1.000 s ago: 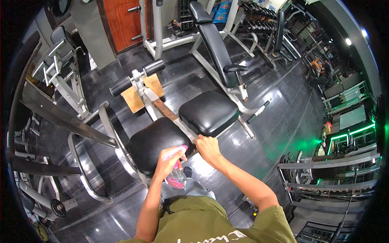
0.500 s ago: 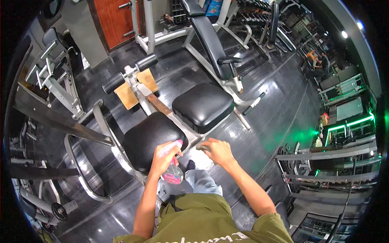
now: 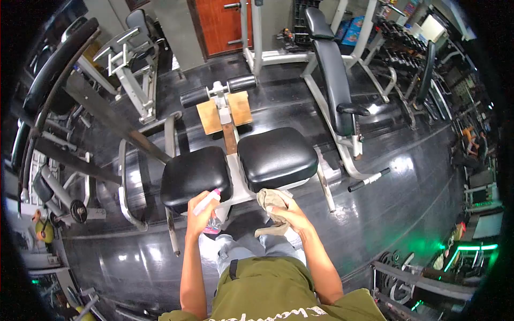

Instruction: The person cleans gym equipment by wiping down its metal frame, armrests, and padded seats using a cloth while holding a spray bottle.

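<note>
My left hand [image 3: 200, 213] is wrapped round a spray bottle [image 3: 210, 202] with a white and pink head and a clear body with a pink label. It is just in front of the left black padded seat [image 3: 195, 174]. In my right hand [image 3: 292, 215] is a crumpled grey-beige cloth [image 3: 272, 208], part of it hanging down below the fingers. This hand is by the front edge of the right black pad [image 3: 276, 155]. Both pads sit on a pale metal frame [image 3: 239, 179] with two foam rollers and wooden plates at its far end.
An adjustable bench [image 3: 332, 80] stands behind to the right, near a dumbbell rack [image 3: 404, 53]. Metal frame bars [image 3: 123, 187] rise on the left. A red door [image 3: 219, 27] is at the back. Weight plates [image 3: 393, 267] lie at lower right. A person [image 3: 479, 144] is far right.
My view has turned, and I now face the two pads more squarely. The cloth in my right hand now shows spread out more. The bottle stays in my left hand.
</note>
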